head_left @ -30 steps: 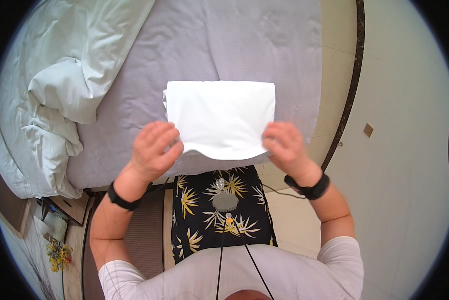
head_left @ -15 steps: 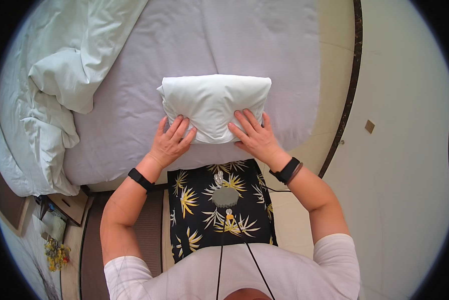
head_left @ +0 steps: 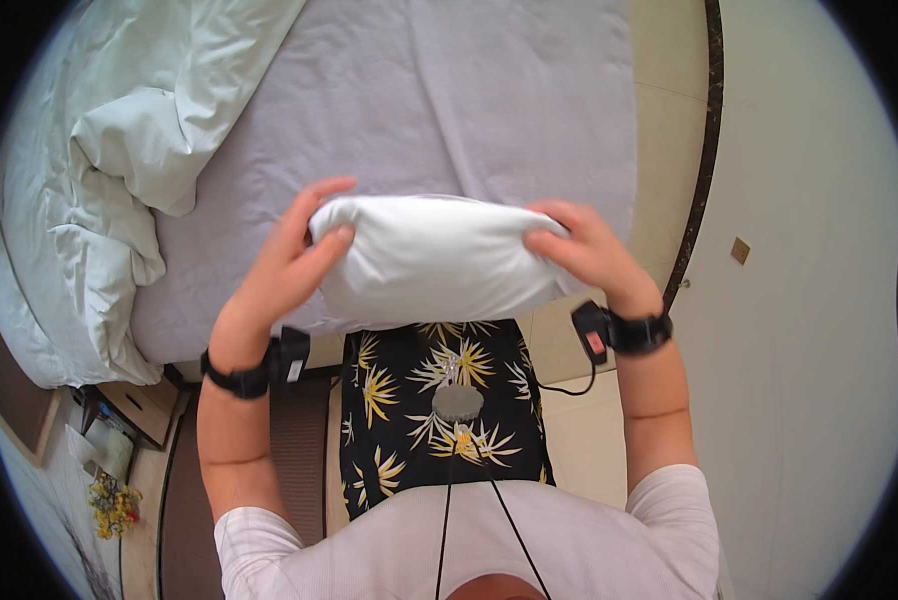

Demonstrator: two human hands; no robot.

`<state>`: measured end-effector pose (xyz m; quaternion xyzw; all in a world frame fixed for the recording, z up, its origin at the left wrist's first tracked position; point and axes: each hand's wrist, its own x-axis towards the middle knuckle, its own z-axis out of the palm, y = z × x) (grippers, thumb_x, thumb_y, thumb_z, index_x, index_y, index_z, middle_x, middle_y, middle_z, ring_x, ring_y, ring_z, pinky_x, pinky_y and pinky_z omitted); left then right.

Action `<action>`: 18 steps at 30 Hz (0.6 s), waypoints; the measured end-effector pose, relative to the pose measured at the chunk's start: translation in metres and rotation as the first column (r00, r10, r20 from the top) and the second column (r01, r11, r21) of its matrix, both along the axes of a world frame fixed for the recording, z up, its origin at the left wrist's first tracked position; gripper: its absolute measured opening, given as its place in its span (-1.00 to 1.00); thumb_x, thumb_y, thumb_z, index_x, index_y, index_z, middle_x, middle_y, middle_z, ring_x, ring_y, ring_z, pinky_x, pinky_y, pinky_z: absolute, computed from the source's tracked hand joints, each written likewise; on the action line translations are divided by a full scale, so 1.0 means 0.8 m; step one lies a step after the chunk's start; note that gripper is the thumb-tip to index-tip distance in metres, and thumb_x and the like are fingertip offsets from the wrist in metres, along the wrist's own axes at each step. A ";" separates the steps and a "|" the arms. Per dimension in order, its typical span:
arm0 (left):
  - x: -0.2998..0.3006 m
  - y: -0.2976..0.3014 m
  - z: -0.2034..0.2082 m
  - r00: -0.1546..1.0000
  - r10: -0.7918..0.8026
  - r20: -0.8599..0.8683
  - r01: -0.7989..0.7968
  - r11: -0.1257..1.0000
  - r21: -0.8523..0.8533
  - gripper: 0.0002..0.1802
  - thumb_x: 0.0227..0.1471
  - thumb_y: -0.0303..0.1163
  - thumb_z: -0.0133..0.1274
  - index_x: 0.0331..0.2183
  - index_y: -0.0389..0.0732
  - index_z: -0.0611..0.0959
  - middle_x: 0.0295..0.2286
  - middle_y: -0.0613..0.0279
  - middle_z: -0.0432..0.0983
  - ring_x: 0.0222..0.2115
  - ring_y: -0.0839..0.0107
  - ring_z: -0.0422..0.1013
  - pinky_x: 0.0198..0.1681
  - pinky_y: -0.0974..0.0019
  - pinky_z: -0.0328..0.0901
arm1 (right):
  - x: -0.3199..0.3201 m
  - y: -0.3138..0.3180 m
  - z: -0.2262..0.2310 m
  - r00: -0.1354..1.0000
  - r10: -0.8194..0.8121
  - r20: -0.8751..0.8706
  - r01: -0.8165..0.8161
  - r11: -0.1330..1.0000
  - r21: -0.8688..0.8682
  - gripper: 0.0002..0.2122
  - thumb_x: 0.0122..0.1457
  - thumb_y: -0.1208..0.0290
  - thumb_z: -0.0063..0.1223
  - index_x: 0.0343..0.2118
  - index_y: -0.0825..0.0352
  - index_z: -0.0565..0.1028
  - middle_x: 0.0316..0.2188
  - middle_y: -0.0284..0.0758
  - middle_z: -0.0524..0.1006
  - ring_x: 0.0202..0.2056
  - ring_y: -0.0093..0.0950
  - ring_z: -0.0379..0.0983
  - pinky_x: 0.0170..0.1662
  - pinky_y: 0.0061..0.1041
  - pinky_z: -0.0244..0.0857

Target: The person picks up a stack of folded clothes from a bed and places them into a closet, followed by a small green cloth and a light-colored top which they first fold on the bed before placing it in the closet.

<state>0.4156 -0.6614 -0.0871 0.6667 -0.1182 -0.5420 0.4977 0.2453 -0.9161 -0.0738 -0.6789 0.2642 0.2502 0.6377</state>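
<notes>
A folded white cloth bundle, thick and softly rounded, spans the gap between my hands at the near edge of the bed. My left hand grips its left end, thumb on the near face and fingers round the far side. At the right end, my right hand pinches the upper corner between thumb and fingers. The bundle is tilted up, its near face toward me. Whether its underside still touches the sheet is hidden. Both hands are slightly blurred.
A rumpled white duvet lies along the bed's left side. Below me are a black leaf-patterned garment and a brown mat. A small wooden cabinet and yellow flowers stand at lower left. A white wall rises at right.
My hands have gone from lying flat on the bundle's near part to gripping its two ends. The bundle has tilted up and come a little nearer to me.
</notes>
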 end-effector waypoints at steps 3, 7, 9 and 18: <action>0.002 -0.009 -0.073 0.999 -0.006 -0.032 0.009 0.995 0.102 -0.59 -0.07 -0.45 -0.02 -0.12 -0.28 0.35 -0.30 0.32 0.34 -0.28 0.56 0.26 -0.18 0.49 0.16 | 0.001 0.002 -0.071 0.983 -0.077 -0.166 0.087 0.995 0.052 -0.73 0.01 0.37 -0.03 -0.25 0.43 0.40 -0.38 -0.35 0.46 -0.31 -0.60 0.33 -0.21 -0.59 0.19; -0.024 -0.013 -0.101 0.936 0.202 0.289 -0.241 0.965 0.106 -0.55 -0.06 -0.38 -0.01 -0.09 -0.27 0.34 -0.27 0.20 0.36 -0.26 0.43 0.29 -0.18 0.47 0.18 | -0.014 0.017 -0.103 0.920 -0.372 -0.124 0.368 0.928 -0.054 -0.68 0.00 0.32 -0.02 -0.22 0.44 0.38 -0.32 -0.30 0.44 -0.28 -0.49 0.33 -0.20 -0.55 0.20; -0.036 -0.012 -0.073 0.759 0.017 0.651 -0.220 0.948 0.231 -0.50 -0.09 -0.32 0.02 -0.08 -0.25 0.34 -0.16 0.08 0.31 -0.11 0.26 0.24 -0.04 0.25 0.10 | -0.015 0.041 -0.090 0.947 -0.275 0.165 0.320 0.839 -0.439 -0.66 0.00 0.27 -0.02 -0.19 0.37 0.38 -0.22 -0.28 0.41 -0.19 -0.40 0.30 -0.12 -0.46 0.14; -0.097 -0.017 -0.175 0.158 -0.358 0.920 0.171 0.928 0.332 -0.34 -0.16 0.11 -0.12 0.03 0.17 0.25 0.12 0.24 -0.08 0.14 0.04 -0.26 0.05 -0.25 -0.47 | -0.019 0.106 -0.156 0.825 0.559 0.082 -0.154 0.361 -0.920 -0.51 -0.04 -0.02 -0.11 0.02 -0.12 0.23 0.14 -0.43 0.06 0.18 -0.26 -0.22 0.05 0.12 -0.42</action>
